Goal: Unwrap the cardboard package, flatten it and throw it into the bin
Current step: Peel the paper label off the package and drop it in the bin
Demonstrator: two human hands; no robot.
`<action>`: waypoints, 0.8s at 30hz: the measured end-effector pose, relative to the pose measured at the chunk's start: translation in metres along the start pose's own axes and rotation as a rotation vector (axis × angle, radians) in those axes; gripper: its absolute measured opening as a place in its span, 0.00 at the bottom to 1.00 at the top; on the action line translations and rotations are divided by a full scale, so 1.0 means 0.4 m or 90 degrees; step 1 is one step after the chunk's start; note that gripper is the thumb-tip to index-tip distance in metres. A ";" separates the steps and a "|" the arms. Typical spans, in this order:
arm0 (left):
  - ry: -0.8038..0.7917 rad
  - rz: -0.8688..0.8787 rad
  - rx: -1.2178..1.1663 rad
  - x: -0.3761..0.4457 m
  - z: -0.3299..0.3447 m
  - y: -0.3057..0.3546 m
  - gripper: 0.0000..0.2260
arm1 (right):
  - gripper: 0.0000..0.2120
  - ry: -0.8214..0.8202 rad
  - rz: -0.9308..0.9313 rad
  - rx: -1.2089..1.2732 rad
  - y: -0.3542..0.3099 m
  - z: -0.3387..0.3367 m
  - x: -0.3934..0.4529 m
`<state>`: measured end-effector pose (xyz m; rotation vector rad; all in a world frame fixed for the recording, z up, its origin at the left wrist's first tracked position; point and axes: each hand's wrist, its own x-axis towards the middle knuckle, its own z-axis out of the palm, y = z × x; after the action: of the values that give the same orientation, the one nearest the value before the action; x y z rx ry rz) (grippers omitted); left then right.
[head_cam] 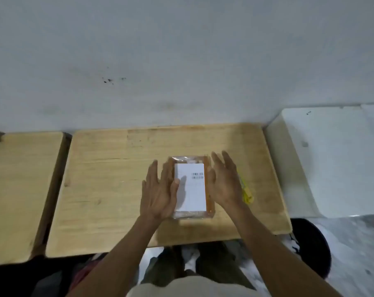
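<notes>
We find the package (pixel 190 187) lying lengthwise away from us between both spread, empty hands, the left hand (pixel 158 194) touching its edge, the right hand (pixel 224 185) alongside.

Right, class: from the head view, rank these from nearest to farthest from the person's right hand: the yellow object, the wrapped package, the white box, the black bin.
From the right hand:
1. Wrapped package, touching its inner side.
2. Yellow object, just right, partly hidden beneath it.
3. White box, further right, beside the table.
4. Black bin, on the floor, lower right.
</notes>
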<state>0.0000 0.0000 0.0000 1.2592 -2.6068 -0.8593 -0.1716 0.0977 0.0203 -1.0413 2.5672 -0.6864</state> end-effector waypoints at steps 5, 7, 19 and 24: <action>-0.045 -0.034 0.015 0.022 0.101 -0.023 0.29 | 0.19 -0.026 0.009 -0.013 0.028 0.091 0.036; -0.050 -0.030 0.010 0.024 0.133 -0.022 0.26 | 0.18 -0.024 0.005 -0.019 0.046 0.121 0.041; 0.004 -0.063 -0.035 0.000 0.198 0.006 0.28 | 0.11 0.101 0.013 0.050 0.096 0.179 0.058; 0.004 -0.076 -0.038 0.002 0.202 0.004 0.28 | 0.12 0.050 0.033 0.066 0.101 0.187 0.091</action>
<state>-0.0292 0.0358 -0.0662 1.4115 -2.5016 -0.9432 -0.1884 0.0730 -0.0672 -0.9301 2.5842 -0.8523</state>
